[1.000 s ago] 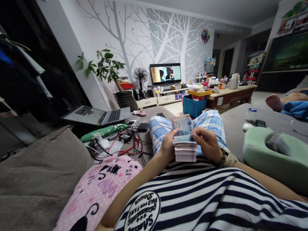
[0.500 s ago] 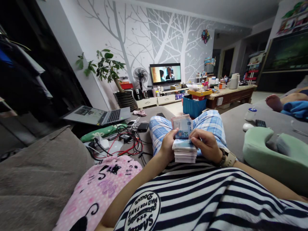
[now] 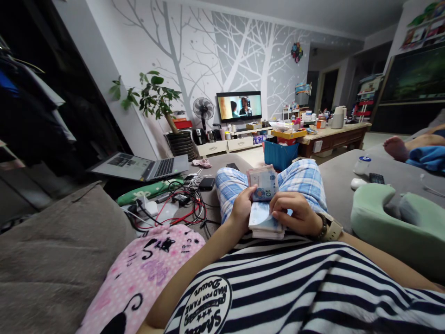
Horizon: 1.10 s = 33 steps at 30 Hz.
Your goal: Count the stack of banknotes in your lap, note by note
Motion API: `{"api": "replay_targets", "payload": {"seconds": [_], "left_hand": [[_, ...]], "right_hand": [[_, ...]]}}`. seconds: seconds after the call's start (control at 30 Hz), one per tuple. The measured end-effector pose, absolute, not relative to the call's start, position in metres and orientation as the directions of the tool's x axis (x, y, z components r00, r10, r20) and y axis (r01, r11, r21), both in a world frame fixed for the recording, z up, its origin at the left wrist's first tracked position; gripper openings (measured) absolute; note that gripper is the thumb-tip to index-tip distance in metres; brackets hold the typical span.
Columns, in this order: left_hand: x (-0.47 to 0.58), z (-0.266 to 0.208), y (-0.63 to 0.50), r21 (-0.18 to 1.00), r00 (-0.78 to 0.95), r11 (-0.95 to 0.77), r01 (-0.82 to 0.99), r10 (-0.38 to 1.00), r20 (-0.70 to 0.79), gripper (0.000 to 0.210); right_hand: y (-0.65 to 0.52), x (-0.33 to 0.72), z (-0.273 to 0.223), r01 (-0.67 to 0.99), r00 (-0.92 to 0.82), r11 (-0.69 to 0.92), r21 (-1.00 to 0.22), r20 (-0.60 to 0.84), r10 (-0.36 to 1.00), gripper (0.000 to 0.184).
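A thick stack of banknotes is held above my lap, its upper part standing up and its near part folded down towards me. The upright face is blue with a "10" on it. My left hand is closed round the stack's left side, thumb on the front. At the right edge, my right hand has its fingers bent, thumb and forefinger pinching a banknote that curls up from the folded part. A dark bracelet and a pale watch sit on the right wrist.
To the left are an open laptop, tangled cables and a pink blanket. A green neck pillow, a white mouse and a remote lie on the right. Another person's foot rests at the far right.
My right hand has moved slightly left over the folded notes, and a note there now curls up under its fingers. My left hand stays in place.
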<state>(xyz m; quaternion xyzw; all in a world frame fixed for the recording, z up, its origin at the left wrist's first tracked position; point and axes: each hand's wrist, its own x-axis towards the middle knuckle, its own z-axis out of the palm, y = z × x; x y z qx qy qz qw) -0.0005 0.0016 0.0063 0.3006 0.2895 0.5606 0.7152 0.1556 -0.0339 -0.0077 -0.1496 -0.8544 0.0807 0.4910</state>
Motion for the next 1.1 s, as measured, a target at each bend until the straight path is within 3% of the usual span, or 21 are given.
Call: {"api": "replay_targets", "payload": {"seconds": [0.2, 0.3, 0.43, 0.5, 0.57, 0.73, 1.1], "left_hand": [[-0.003, 0.002, 0.004, 0.800, 0.089, 0.048, -0.598, 0.996, 0.006, 0.010], [-0.004, 0.003, 0.001, 0.810, 0.073, 0.016, -0.586, 0.997, 0.033, 0.008], [-0.007, 0.005, -0.006, 0.816, 0.141, 0.058, -0.576, 0.990, 0.029, 0.011], [-0.008, 0.005, -0.007, 0.817, 0.189, 0.089, -0.570, 0.982, 0.025, 0.012], [-0.010, 0.005, -0.008, 0.817, 0.217, 0.107, -0.566, 0.976, 0.022, 0.013], [-0.011, 0.005, -0.008, 0.834, 0.231, 0.100, -0.542, 0.972, 0.034, 0.021], [-0.004, 0.004, -0.005, 0.809, 0.234, 0.150, -0.569, 0.972, -0.015, 0.013]], "right_hand": [[-0.035, 0.157, -0.005, 0.144, -0.534, 0.956, -0.255, 0.794, 0.292, 0.030], [-0.035, 0.157, -0.007, 0.126, -0.477, 0.950, -0.286, 0.822, 0.310, 0.033], [-0.028, 0.155, -0.015, 0.271, -0.127, 0.864, -0.424, 0.874, 0.469, 0.037], [-0.023, 0.154, -0.018, 0.340, 0.053, 0.766, -0.546, 0.824, 0.564, 0.039], [-0.018, 0.153, -0.020, 0.344, 0.126, 0.695, -0.632, 0.764, 0.633, 0.043], [-0.013, 0.153, -0.019, 0.307, 0.100, 0.662, -0.683, 0.715, 0.692, 0.046], [-0.012, 0.152, -0.020, 0.300, 0.124, 0.666, -0.683, 0.720, 0.683, 0.038]]}}
